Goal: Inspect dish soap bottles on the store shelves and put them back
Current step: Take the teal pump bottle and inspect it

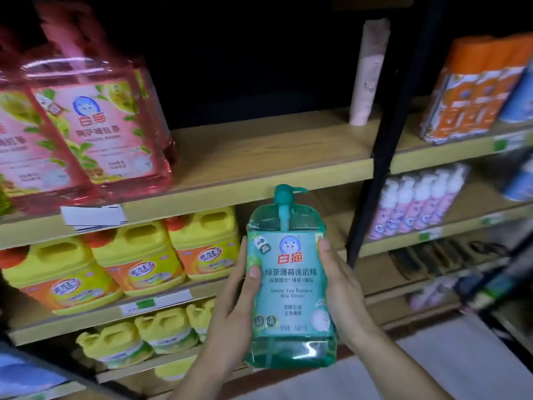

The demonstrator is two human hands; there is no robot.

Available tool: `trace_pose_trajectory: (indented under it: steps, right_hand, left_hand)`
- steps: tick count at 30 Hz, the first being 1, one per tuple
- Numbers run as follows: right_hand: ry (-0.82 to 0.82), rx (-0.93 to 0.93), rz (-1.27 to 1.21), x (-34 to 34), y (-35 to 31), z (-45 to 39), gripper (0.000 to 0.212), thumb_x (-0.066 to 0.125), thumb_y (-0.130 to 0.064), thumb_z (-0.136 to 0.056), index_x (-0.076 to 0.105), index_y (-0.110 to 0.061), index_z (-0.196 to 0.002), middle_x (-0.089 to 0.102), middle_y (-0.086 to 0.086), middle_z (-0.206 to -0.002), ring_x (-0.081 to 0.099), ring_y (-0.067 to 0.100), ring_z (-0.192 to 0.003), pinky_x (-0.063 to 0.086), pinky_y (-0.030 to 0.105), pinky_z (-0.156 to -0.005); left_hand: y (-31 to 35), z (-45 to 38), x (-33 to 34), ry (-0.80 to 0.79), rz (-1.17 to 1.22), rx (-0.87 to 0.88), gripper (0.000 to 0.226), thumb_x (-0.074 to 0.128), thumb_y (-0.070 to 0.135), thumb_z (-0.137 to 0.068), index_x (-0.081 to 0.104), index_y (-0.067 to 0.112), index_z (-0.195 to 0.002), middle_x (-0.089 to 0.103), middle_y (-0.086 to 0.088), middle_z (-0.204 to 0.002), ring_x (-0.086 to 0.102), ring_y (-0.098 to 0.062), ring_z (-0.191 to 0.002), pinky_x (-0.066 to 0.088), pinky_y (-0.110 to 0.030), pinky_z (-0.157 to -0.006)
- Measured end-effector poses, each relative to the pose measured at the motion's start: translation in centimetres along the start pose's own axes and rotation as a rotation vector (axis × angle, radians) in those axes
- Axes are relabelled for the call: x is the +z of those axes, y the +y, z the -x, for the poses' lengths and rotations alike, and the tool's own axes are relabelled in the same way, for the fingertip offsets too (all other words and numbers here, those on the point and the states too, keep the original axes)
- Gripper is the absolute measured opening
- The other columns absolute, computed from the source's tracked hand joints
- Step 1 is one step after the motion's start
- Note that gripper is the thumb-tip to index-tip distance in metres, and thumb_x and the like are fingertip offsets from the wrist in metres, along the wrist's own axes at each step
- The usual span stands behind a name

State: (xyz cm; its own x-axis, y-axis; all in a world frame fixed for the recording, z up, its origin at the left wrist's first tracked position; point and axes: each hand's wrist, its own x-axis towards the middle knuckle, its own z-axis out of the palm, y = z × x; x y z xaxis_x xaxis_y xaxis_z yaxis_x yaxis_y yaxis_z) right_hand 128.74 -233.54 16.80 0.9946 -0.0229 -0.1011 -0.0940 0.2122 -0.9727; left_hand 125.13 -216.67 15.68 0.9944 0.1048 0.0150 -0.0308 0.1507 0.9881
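Upright teal pump bottle [290, 287], green-tea label forward, left grip [233, 310] and right grip [341, 287] curled round its sides.

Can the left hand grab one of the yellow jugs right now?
Probably not yet. The left hand is busy gripping the green soap bottle together with the right hand. The yellow jugs sit close by with nothing in front, so a freed hand could likely get there.
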Motion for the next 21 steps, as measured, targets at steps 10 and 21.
trace_pose_trajectory:
  steps: [10,21]
  right_hand:
    - [0.521,0.121,-0.048,-5.2,4.0,9.9,0.044,0.053,-0.054,-0.107,0.085,-0.024,-0.107,0.083,0.001,-0.113,0.079,0.022,-0.106,0.064,0.045,-0.094]
    - [0.890,-0.086,-0.059,-16.0,3.5,31.5,0.029,0.062,-0.058,-0.097,0.073,-0.056,-0.123,0.078,-0.010,-0.126,0.074,0.011,-0.118,0.062,0.025,-0.083]
  left_hand:
    - [-5.9,2.8,3.9,-0.394,-0.010,-0.275,0.042,0.042,0.072,-0.093,0.063,0.069,-0.130,0.066,0.025,-0.144,0.063,0.005,-0.129,0.050,-0.033,-0.112]
    - [-8.5,13.5,17.1,-1.059,-0.195,-0.363,0.074,0.060,0.098,-0.075,0.069,0.054,-0.134,0.066,0.024,-0.144,0.064,-0.007,-0.135,0.054,-0.039,-0.113]
